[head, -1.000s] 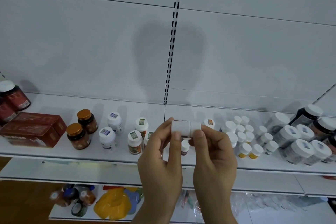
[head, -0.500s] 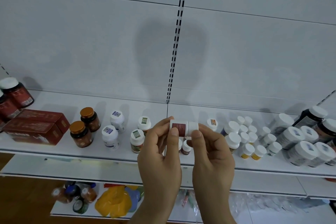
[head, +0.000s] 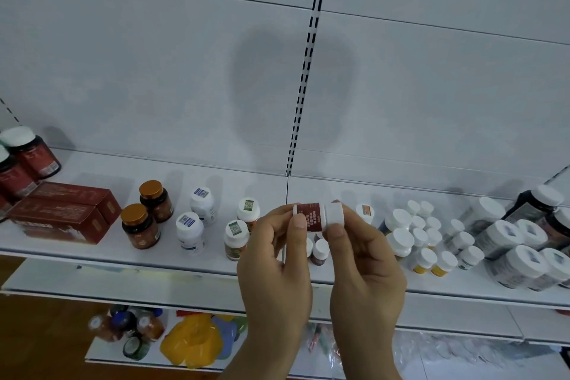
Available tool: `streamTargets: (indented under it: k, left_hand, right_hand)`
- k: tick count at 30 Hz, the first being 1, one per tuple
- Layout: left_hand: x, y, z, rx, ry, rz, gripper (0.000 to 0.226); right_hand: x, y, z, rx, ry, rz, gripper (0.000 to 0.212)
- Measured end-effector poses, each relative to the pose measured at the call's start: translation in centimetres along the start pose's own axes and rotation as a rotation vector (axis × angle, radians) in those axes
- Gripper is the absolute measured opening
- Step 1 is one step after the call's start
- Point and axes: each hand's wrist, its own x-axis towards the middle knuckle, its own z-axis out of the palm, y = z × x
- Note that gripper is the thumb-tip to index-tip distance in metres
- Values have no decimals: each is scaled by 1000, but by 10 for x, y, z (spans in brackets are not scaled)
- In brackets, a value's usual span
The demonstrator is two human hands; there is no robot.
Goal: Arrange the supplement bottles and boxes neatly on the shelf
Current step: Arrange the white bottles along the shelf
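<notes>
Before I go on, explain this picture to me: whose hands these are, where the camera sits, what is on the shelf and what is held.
There is no machine here. A person wears one camera on the head, looking forward and down at a white shelf. The left hand and the right hand together hold a small bottle sideways, its dark red label facing the camera; the fingers of the right hand pinch its white cap. On the shelf stand red boxes, two brown jars with gold lids, and many white-capped bottles. More goods lie on a lower shelf.

White slotted back panel [head: 185, 77], yellow plastic item [head: 192, 344] below, perhaps packaging, wooden floor [head: 40, 336]
</notes>
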Motion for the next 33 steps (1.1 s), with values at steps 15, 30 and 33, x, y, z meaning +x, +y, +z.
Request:
streamTargets:
  k: [15,30,33]
  left_hand:
    - [9,-3,-4,12,-43,-57,42]
    - [18,-3,-6,-291,-363,-577,29]
    - [17,-3,-6,-332,-437,-652,30]
  right_hand:
    - [4,-2,12,22,-2,-55,18]
    - [5,3,3,-117,-68,-257,37]
    - [6,5,-1,-152,-69,-313,42]
